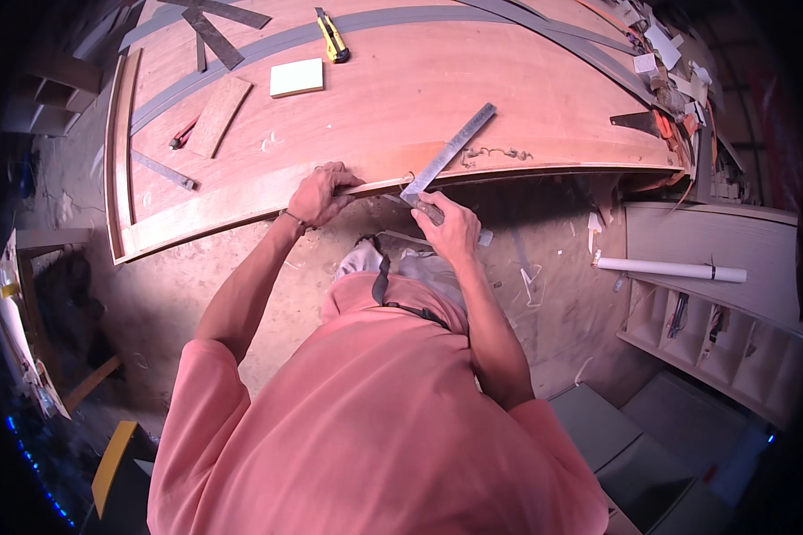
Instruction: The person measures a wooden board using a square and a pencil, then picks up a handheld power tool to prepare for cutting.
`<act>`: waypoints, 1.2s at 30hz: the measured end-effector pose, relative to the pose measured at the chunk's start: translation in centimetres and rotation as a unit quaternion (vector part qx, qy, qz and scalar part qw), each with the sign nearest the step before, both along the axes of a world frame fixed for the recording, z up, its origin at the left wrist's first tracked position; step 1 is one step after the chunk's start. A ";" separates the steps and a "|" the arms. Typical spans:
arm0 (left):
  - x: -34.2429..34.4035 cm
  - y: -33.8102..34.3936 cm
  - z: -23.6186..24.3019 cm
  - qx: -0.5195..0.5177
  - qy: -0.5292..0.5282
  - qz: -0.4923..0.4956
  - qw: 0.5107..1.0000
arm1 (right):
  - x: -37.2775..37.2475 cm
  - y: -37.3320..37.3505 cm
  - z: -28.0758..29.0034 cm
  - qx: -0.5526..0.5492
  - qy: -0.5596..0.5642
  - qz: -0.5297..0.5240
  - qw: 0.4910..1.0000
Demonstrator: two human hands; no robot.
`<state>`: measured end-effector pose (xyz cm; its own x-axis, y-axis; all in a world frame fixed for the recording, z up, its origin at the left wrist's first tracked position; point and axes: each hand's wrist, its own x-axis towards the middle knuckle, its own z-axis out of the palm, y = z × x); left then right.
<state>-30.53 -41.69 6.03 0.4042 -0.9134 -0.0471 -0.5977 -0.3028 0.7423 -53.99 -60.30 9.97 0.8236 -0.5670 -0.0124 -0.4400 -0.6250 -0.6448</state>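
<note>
My right hand (448, 227) is closed round the stock of a metal try square (455, 147). Its blade slants away to the upper right, over the near edge of a wood-topped workbench (375, 98). Just left of it, my left hand (323, 194) is closed on a thin wooden strip (241, 219) that runs along that front edge. Its fingertips curl over the top, and the thumb side is partly hidden. A small curved piece of wire or shaving lies beside the blade. Dark ragged marks (498, 154) show on the wood right of the square.
On the bench lie a yellow utility knife (333, 37), a pale block (296, 78), a wooden offcut (221, 116), red-handled pliers (184, 134) and a metal rule (163, 169). A handsaw (638, 122) sits at the right end. A shelf unit (714, 330) with a white roll (672, 268) stands right.
</note>
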 end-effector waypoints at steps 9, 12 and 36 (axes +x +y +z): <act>-0.1 -0.1 0.3 0.010 0.014 0.013 1.000 | 1.6 0.9 0.8 0.010 0.002 0.013 1.000; -0.2 0.3 0.8 0.023 0.040 -0.009 0.999 | -0.5 2.1 0.5 0.017 -0.010 0.027 0.999; -0.2 0.3 0.8 0.026 0.068 0.015 0.997 | 2.9 5.6 -0.1 0.027 -0.006 0.019 0.999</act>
<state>-30.72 -41.44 6.86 0.4182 -0.8958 -0.1505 -0.4827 -0.3595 0.7986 -51.11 -54.75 9.84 0.8448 -0.5341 -0.0329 -0.4092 -0.6049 -0.6831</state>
